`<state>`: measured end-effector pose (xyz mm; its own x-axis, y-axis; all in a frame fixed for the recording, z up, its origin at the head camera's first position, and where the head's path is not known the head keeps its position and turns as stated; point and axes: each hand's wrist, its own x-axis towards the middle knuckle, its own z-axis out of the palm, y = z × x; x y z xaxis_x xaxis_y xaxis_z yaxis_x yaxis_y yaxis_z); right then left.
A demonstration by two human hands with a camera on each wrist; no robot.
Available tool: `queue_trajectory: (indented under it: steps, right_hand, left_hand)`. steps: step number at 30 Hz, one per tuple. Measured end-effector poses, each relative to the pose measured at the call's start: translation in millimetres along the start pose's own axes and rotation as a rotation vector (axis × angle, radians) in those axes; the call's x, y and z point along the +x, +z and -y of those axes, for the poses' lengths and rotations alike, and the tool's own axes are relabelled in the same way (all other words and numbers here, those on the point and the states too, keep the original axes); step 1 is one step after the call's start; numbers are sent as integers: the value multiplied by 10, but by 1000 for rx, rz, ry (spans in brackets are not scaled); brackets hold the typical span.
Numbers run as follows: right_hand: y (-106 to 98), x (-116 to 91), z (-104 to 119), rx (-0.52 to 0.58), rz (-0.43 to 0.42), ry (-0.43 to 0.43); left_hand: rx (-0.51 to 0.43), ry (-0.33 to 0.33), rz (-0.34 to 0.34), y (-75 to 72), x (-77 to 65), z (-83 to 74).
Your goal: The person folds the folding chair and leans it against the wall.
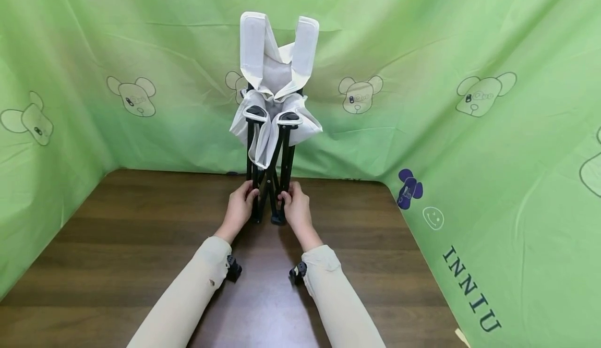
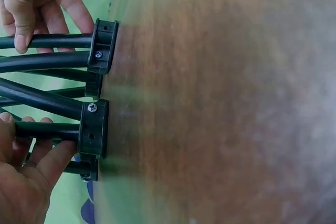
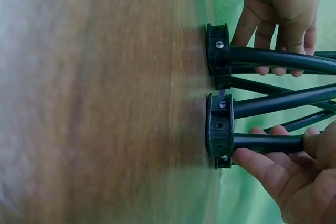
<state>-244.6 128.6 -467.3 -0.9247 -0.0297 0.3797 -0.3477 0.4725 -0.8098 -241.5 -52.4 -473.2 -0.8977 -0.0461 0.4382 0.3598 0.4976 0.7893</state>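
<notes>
A folded camping chair (image 1: 269,152) stands upright on the table, its white fabric seat bunched above crossed black tube legs. Low on the chair's left side, my left hand (image 1: 240,204) grips a leg tube, with thumb and fingers around it just above the black plastic foot (image 2: 94,129). Opposite it, my right hand (image 1: 296,207) holds a right leg tube the same way, close over its foot (image 3: 220,124). Both wrist views show the feet at the wooden surface. White fabric flaps (image 1: 306,50) stick up at the top of the chair.
The brown wooden table (image 1: 141,264) spreads in front of and beside the chair. Green cloth (image 1: 188,50) printed with bear heads hangs behind and on both sides. Black wrist cameras (image 1: 233,268) sit at both cuffs.
</notes>
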Motion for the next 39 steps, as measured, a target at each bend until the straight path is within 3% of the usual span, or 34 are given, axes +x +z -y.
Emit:
queue_trajectory:
  steps: [15, 29, 39]
  right_hand:
    - [-2, 40, -51, -29, -6, 10]
    - [19, 59, -1, -26, 3, 9]
    - [3, 31, 8, -9, -14, 0]
  left_hand:
    - [-27, -16, -1, 42, 2, -9]
    - [10, -38, -26, 28, 3, -45]
    - [25, -60, -2, 38, -11, -71]
